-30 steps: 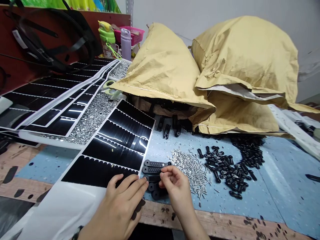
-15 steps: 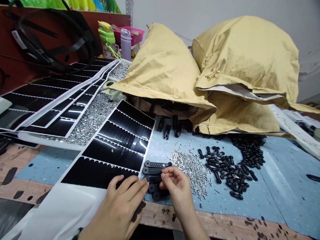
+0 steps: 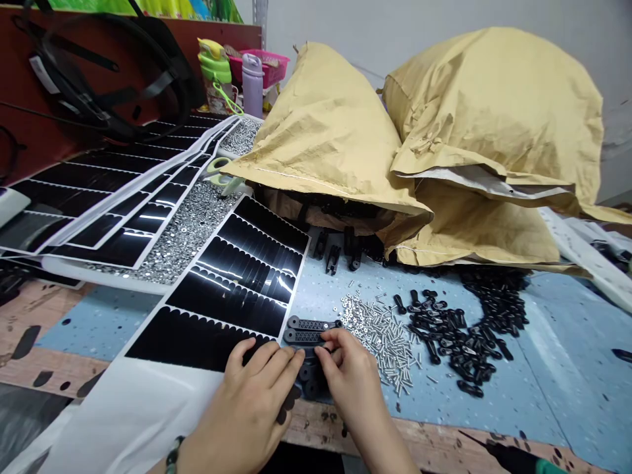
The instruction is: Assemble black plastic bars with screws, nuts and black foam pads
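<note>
My left hand lies palm down, its fingertips on the dark plastic parts. A black strip with rounded lobes, like the sticker sheet's pieces, sticks out beneath it; the thumb is hidden. My right hand pinches thumb and forefinger together over the same parts; what is between them is too small to make out. Flat dark plastic arms with round ends lie side by side under and beyond the fingers. A sheet of black scalloped stickers is left of them. Loose silver screws are heaped to the right.
Small black plastic pieces are piled farther right. Large paper sacks stand behind, one open with black parts inside. A tray of metal bits with scissors is at left. A green-handled tool points in at bottom right.
My left hand has moved right and slightly up, the lobed strip moving with it. My right fingertips have lowered towards the plastic parts. A green-handled tool now shows at bottom right.
</note>
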Action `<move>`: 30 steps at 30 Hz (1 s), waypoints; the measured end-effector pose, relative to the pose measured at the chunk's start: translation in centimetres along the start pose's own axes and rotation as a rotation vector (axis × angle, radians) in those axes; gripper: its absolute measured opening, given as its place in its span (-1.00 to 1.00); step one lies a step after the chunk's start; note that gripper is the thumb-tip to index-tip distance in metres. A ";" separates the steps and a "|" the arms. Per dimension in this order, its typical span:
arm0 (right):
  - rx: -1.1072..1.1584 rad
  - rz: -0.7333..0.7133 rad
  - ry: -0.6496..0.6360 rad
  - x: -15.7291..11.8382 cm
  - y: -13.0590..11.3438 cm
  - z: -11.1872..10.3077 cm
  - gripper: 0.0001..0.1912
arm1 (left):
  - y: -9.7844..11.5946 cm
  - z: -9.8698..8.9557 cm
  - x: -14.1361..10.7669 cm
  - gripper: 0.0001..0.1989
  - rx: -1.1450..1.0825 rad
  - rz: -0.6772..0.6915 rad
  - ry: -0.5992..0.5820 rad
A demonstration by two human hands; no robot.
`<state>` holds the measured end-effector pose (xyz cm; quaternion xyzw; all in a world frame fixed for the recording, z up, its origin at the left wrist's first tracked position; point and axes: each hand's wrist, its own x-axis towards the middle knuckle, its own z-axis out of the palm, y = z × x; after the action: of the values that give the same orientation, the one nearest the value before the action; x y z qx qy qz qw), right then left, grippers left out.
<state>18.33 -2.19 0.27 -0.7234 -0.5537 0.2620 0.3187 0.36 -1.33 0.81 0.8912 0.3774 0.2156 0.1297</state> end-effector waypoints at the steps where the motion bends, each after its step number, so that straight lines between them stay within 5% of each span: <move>1: -0.077 -0.028 -0.010 0.1 0.1 -0.2 -0.97 | 0.1 0.0 0.2 -0.54 -0.014 -0.008 0.014; 5: -0.292 -0.100 -0.002 0.2 0.0 -1.6 -0.80 | -0.2 -1.1 0.9 -0.49 -0.051 -0.009 -0.084; 9: -0.201 -0.388 -0.071 -0.7 -2.0 -2.4 -0.70 | -0.7 -2.3 1.2 -0.42 -0.111 -0.018 -0.147; 14: -0.130 -0.626 -0.172 -1.6 -4.0 -2.1 -0.84 | -0.9 -2.0 0.5 -0.40 -0.254 -0.069 -0.133; 16: 0.005 -0.567 -0.140 -1.6 -3.7 -2.2 -0.87 | -1.2 -1.9 0.2 -0.45 -0.292 -0.131 -0.091; 19: 0.225 -0.263 -0.046 -1.0 -2.5 -2.2 -0.84 | -1.8 -1.8 0.1 -0.50 -0.261 -0.217 0.022; 22: 0.357 0.026 0.012 0.1 -1.3 -1.5 -0.74 | -2.1 -1.6 0.2 -0.49 -0.101 -0.134 -0.013; 25: 0.360 0.081 0.064 1.1 -0.9 -0.4 -0.68 | -2.0 -1.2 0.3 -0.50 0.030 0.010 -0.090; 30: 0.310 0.085 0.067 1.4 -1.1 0.3 -0.66 | -2.0 -0.9 0.4 -0.55 0.106 0.055 -0.087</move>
<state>17.77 -0.54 0.90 -0.6964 -0.4647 0.3334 0.4335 -1.05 0.36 0.95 0.9154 0.3577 0.1601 0.0925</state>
